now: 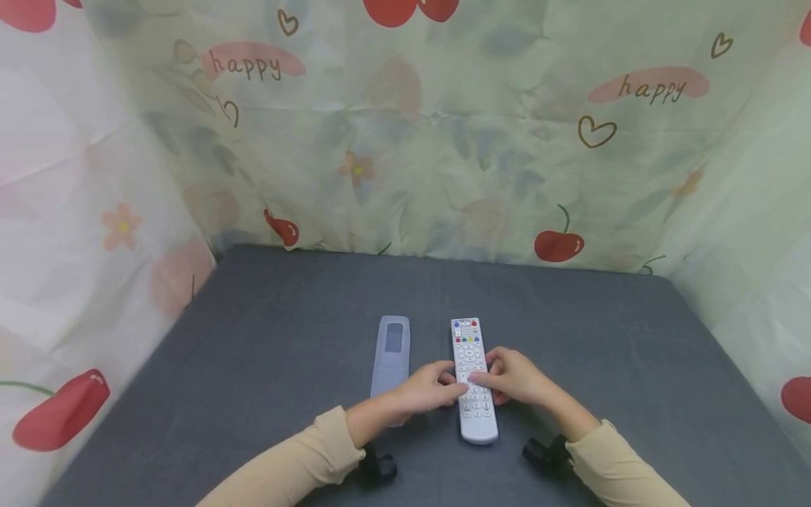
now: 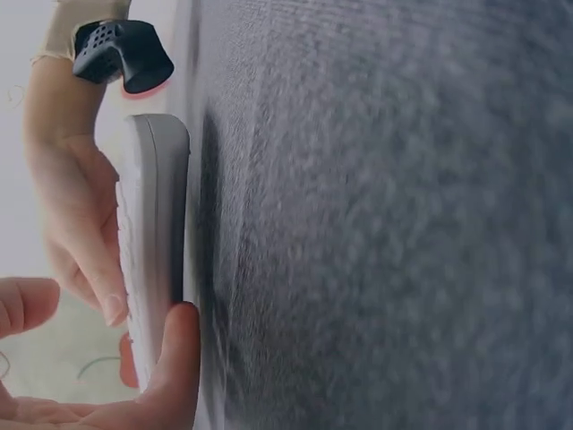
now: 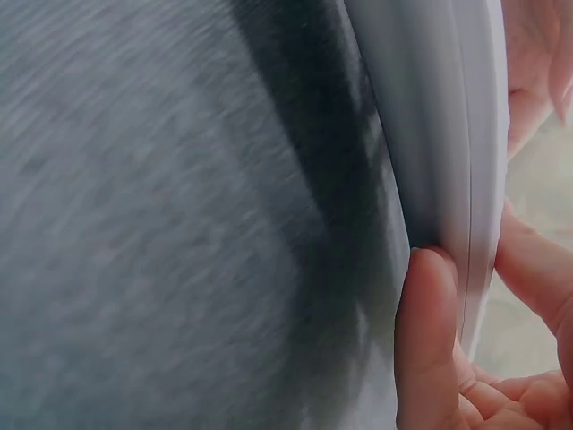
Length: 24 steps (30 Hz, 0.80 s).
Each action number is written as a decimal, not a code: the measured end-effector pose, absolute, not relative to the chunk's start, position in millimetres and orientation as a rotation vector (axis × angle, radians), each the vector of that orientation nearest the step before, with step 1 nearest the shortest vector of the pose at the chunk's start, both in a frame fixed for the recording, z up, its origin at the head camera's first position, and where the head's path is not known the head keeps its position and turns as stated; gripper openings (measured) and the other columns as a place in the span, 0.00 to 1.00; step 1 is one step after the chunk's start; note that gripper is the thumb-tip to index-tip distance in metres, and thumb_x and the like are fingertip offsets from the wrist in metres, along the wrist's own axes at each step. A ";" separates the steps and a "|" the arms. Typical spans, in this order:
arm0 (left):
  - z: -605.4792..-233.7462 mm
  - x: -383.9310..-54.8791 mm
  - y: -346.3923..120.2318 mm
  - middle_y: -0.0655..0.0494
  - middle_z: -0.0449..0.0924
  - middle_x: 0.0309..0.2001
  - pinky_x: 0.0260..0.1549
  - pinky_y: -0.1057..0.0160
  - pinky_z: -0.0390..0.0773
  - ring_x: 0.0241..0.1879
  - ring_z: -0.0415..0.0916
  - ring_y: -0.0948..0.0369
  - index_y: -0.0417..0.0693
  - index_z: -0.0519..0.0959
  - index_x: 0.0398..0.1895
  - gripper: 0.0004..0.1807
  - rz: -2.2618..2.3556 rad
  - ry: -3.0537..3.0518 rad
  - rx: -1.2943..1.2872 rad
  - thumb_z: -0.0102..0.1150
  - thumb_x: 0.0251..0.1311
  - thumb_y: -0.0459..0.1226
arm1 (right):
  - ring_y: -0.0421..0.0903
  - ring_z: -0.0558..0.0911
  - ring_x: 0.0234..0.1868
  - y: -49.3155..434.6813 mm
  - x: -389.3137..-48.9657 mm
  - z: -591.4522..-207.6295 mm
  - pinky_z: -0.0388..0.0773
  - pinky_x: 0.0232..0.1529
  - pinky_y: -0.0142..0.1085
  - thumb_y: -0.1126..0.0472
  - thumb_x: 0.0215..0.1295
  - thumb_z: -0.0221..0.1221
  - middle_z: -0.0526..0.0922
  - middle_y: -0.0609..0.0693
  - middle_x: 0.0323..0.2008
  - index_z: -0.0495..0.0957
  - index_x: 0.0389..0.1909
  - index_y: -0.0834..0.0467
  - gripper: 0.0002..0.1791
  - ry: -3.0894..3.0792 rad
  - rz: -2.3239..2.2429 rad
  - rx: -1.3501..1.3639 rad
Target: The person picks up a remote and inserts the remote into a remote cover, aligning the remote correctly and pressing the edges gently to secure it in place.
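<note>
A white remote control [image 1: 476,415] with rows of buttons, some coloured, is held between both hands with its keypad up. It is raised slightly off the dark tabletop, and a shadow runs beneath it in both wrist views. My right hand [image 1: 514,377] pinches the right side, thumb on the keypad and fingers at the underside [image 3: 425,296]. On the left side, my left hand [image 1: 427,387] has a finger curled under the edge [image 2: 179,336], while its thumb [image 2: 27,305] is over the keypad side. A pale translucent remote cover [image 1: 391,362] lies to the left, partly hidden by the left hand.
The dark grey cloth-covered table [image 1: 304,317] extends around both hands. Patterned fabric [image 1: 431,197] hangs behind it and along both sides. Black wrist devices [image 1: 546,453] are worn near both cream sleeves.
</note>
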<state>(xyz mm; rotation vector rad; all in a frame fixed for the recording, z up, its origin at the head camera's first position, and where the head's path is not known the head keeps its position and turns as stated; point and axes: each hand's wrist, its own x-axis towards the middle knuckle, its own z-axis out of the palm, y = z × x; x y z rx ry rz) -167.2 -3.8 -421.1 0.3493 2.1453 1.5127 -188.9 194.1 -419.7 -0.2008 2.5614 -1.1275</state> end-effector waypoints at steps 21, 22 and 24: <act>-406.1 -187.6 -35.0 0.43 0.75 0.42 0.39 0.61 0.82 0.31 0.78 0.63 0.32 0.64 0.60 0.24 1.730 2.038 0.314 0.51 0.64 0.37 | 0.42 0.77 0.19 168.2 -190.9 -397.0 0.79 0.23 0.36 0.57 0.58 0.63 0.77 0.51 0.22 0.65 0.46 0.69 0.25 2.500 -1.350 -0.378; -405.1 -188.1 -36.2 0.43 0.75 0.42 0.38 0.61 0.82 0.31 0.78 0.63 0.33 0.64 0.59 0.24 1.735 2.032 0.314 0.52 0.64 0.37 | 0.42 0.77 0.20 167.6 -190.9 -396.2 0.79 0.23 0.37 0.57 0.59 0.63 0.77 0.52 0.23 0.65 0.46 0.69 0.24 2.497 -1.358 -0.375; -402.7 -188.8 -38.4 0.44 0.75 0.42 0.38 0.61 0.82 0.31 0.78 0.63 0.34 0.65 0.58 0.23 1.741 2.031 0.314 0.52 0.64 0.37 | 0.43 0.78 0.21 166.3 -190.7 -394.5 0.80 0.24 0.38 0.57 0.60 0.62 0.77 0.53 0.25 0.65 0.47 0.69 0.24 2.483 -1.382 -0.370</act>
